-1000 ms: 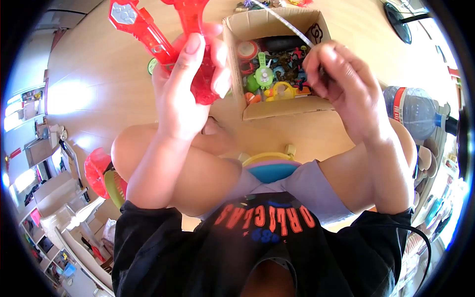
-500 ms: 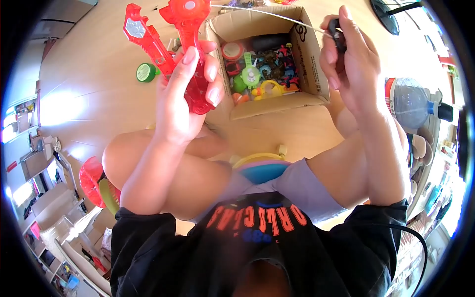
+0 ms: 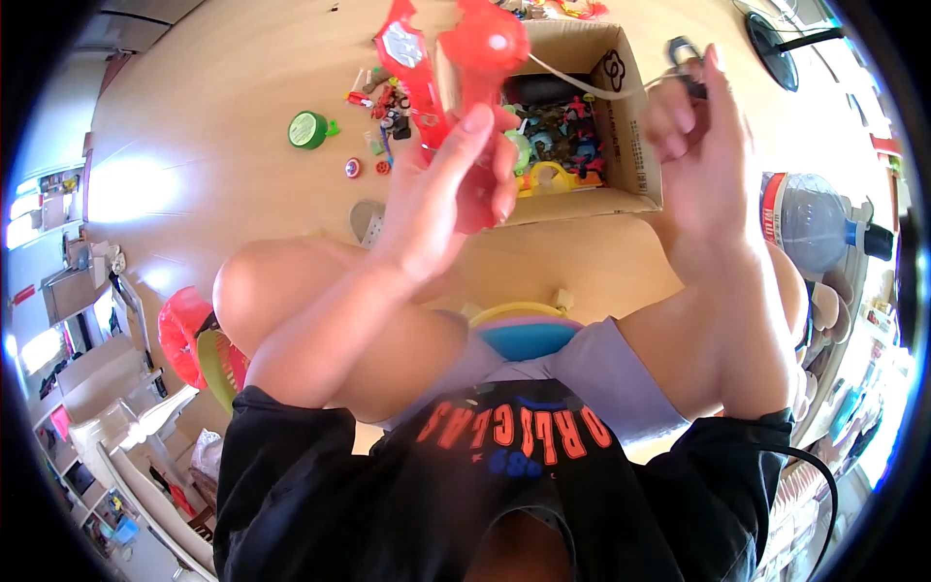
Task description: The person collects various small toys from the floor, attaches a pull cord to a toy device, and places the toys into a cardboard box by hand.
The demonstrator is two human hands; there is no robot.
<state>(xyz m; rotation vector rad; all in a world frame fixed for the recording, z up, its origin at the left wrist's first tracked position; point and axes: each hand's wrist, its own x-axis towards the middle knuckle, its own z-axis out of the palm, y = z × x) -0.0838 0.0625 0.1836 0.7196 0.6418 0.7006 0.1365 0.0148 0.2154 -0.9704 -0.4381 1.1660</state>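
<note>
My left hand is wrapped round a red plastic toy with two long arms, held up in front of the box's left side. A pale cord runs from the toy's round head towards my right hand, sagging a little. Between the fingers of that hand is a small black piece, partly hidden. Behind both hands stands an open cardboard box, holding small figures, a yellow ring-shaped toy and a black cylinder.
Left of the box, a green round container and several small toys lie on the wooden floor. A large clear bottle is at the right. My crossed legs flank a blue and pink round seat.
My left hand has moved right with the red toy, now overlapping the box. The cord, nearly straight half a second ago, sags. The black piece came into view in my right hand after the first frame.
</note>
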